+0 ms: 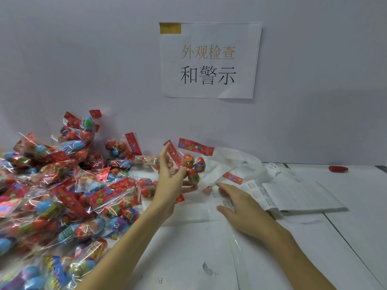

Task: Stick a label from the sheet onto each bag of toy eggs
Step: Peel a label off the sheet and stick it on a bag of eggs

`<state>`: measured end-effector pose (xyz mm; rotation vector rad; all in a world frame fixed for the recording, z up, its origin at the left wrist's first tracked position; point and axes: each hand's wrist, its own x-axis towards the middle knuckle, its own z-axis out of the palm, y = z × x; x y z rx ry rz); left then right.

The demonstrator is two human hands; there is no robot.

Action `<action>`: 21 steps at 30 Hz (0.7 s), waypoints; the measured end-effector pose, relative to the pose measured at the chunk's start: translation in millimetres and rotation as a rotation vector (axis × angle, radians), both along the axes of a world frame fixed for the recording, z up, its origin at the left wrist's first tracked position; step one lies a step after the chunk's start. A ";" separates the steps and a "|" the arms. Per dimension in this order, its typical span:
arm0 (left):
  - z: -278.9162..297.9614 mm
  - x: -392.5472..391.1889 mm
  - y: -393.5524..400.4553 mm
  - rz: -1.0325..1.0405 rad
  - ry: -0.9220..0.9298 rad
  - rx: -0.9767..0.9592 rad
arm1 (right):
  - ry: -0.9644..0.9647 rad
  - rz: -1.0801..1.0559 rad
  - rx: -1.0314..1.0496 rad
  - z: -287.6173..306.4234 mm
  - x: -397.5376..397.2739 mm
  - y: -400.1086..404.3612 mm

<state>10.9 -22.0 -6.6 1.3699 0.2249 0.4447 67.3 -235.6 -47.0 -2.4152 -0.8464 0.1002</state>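
A heap of bagged toy eggs [62, 185] covers the left side of the tabletop [345, 237], banked against the wall [83, 59] at the back edge. The bags are clear plastic with red flowered header cards; the eggs inside are red, blue and mixed colours.

The left hand [169, 181] reaches in from the near edge toward the right fringe of the heap. Its fingers are spread and mostly straight, index raised, gripping nothing that can be seen. Just beyond its fingertips one bag of eggs [192, 164] sits at the heap's right fringe, its red header [195, 146] up near the back edge; touching or not, cannot tell.

Right of that bag, a crumpled white plastic bag [236, 162] lies at the back of the tabletop.

The right hand [238, 204] rests palm down near the middle of the tabletop, fingers extended and loose, on a label sheet [257, 193] whose printed labels curl up at its fingertips. The sheet lies on a flatter stack of white paper [303, 197] running right.

A single peeled label [208, 268] lies near the near edge.

On the wall above hangs a paper sign [209, 59] with Chinese characters, yellow tape at its top left corner. A small red object [338, 168] lies at the back right corner.
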 end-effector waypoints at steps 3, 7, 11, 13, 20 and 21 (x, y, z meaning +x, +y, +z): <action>0.2 -1.1 -1.2 -0.055 -0.045 0.034 | -0.051 0.020 -0.024 1.8 2.3 1.5; -3.2 -2.9 -3.1 -0.038 -0.123 0.130 | -0.050 -0.039 -0.017 -2.4 1.8 8.6; -8.2 -2.6 -4.2 -0.028 -0.086 0.251 | -0.047 -0.178 -0.042 -5.0 4.0 16.0; -10.0 -3.5 -4.9 -0.050 -0.051 0.326 | -0.052 -0.205 -0.008 -5.2 4.7 18.8; -33.2 2.5 -12.1 0.051 -0.098 0.987 | -0.110 -0.208 0.125 -3.5 0.6 19.4; -37.3 2.9 -12.4 0.027 -0.101 1.010 | -0.112 -0.200 0.140 -2.9 0.0 19.5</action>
